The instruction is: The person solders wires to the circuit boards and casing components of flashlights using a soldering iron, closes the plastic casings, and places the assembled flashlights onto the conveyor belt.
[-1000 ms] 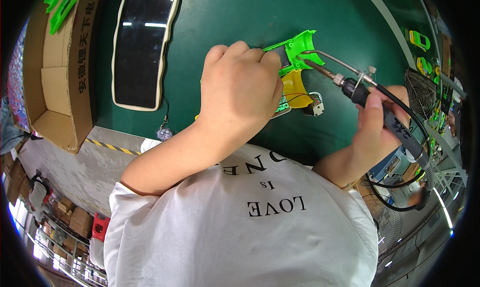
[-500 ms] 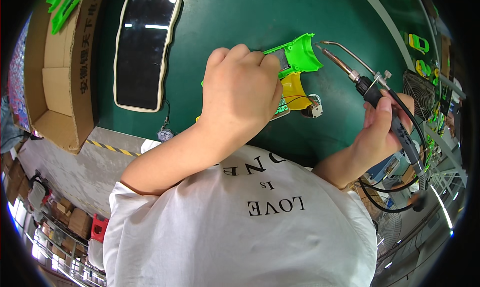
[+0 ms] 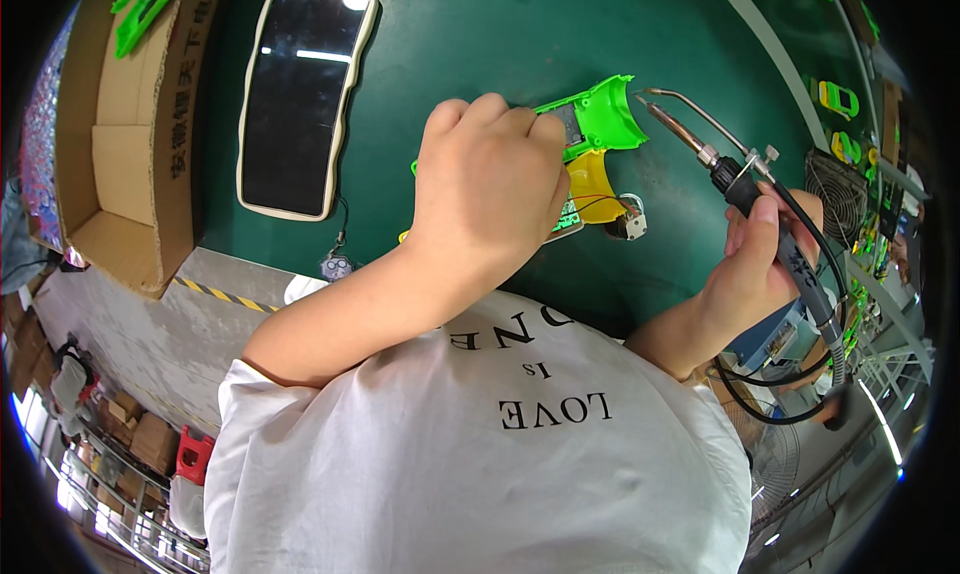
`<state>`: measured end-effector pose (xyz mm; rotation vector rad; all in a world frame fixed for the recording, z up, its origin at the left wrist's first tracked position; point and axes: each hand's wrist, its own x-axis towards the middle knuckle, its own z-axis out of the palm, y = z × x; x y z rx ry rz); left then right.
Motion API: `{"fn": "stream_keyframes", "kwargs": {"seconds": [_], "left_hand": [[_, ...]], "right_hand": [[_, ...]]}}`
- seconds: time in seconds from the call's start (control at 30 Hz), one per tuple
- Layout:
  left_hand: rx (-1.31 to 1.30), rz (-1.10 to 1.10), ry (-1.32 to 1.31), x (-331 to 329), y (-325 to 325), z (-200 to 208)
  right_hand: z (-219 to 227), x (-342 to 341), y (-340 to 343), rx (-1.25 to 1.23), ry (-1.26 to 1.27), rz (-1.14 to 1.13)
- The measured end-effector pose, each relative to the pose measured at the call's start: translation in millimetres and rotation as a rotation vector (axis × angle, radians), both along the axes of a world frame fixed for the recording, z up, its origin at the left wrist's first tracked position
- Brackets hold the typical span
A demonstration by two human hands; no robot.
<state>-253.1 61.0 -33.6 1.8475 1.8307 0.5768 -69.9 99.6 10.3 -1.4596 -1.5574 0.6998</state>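
My left hand (image 3: 492, 184) is closed over a bright green plastic shell (image 3: 614, 116), back of the hand up, hiding its fingertips and much of the shell. A dark grey part sits inside the shell. Beside it lies a yellow plastic shell (image 3: 594, 186) with thin red and black wires, a green circuit board (image 3: 568, 216) and a small metal motor (image 3: 630, 224). In my right hand (image 3: 768, 249) is a soldering iron (image 3: 742, 190) with a thin metal tube clamped along it. Its tip points at the green shell's open end, a small gap away.
A phone (image 3: 305, 104) in a pale wavy case lies on the green work surface (image 3: 450, 34), a small charm (image 3: 337, 266) on its strap. The cardboard box (image 3: 125, 174) at left holds green plastic pieces. At right stand a black fan (image 3: 838, 186) and the iron's cable (image 3: 770, 414).
The view has shifted slightly, so the phone, box and shells appear a little further right. Both hands keep their grips, and the iron's tip stays close to the green shell.
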Motion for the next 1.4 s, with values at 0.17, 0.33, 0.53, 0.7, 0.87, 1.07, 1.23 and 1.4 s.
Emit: {"fn": "stream_keyframes", "kwargs": {"seconds": [0.17, 0.33, 0.53, 0.7, 0.87, 1.07, 1.23, 1.4], "left_hand": [[0.083, 0.046, -0.016, -3, 0, 7], [0.049, 0.046, -0.025, -17, 1, 1], [-0.193, -0.156, -0.139, -20, 1, 5], [0.015, -0.223, 0.152, -10, -11, 16], [-0.042, -0.2, 0.254, -3, -38, 18], [0.026, -0.273, 0.328, 5, -63, 20], [0.039, -0.222, 0.381, 12, -76, 5], [-0.212, -0.298, 0.252, -5, -51, 35]], "right_hand": [[2, 8, -2, 0.034, 0.032, -0.042], [5, 18, -6, 0.045, 0.088, -0.105], [1, 26, -16, 0.082, 0.063, -0.127], [-2, 35, -27, 0.099, 0.1, -0.139], [-10, 42, -30, 0.118, 0.15, -0.146], [-6, 43, -28, 0.145, 0.18, -0.162], [-20, 49, -41, 0.118, 0.225, -0.147], [-16, 43, -44, 0.156, 0.21, -0.079]]}}
